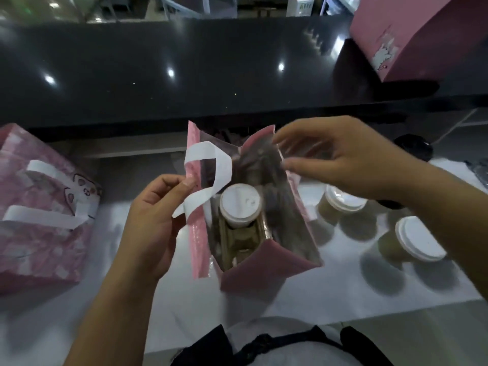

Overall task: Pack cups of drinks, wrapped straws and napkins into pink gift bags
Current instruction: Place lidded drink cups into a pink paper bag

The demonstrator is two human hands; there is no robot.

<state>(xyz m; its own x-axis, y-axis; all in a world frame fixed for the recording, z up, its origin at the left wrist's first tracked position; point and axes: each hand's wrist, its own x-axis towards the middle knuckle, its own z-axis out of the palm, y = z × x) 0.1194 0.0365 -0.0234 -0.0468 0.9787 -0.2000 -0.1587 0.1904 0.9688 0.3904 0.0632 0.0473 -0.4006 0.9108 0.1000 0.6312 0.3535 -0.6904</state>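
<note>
Pink paper gift bag (269, 270) with white flat ribbon handles is standing upright on the white work surface (264, 307), centre of view, mouth facing up, both hands spreading it. Left hand (153, 220) is pinching the bag's left wall near the rim, thumb and forefinger closed on the paper just beside the looping white handle (208, 178); remaining fingers curled. Right hand (351, 162) is hovering at the right rim, fingers half spread and motion-blurred; touching the wall edge probably, but can't tell if it's actually gripping anything. Inside the bag: one white-lidded drink cup (240, 206) sitting in the far slot of a brown cardboard carrier (232, 247); near slot looking empty. Bag mouth's long axis is running near-to-far from the person, so the free slot lies on the near end, below and between both hands. Two more white-lidded cups of beige drink (343, 204) (414, 241) are standing on the surface right of the bag, just under the right forearm: right hand is the nearer one by far, left is occupied holding the bag open. Judging next move: right hand drops to a cup, lifts it over the right wall, lowers into the near slot. Straws and napkins not visible. Second pink patterned gift bag (39, 207) lying at left, a third (412, 35) on the black glossy counter (184, 70) far right.
</note>
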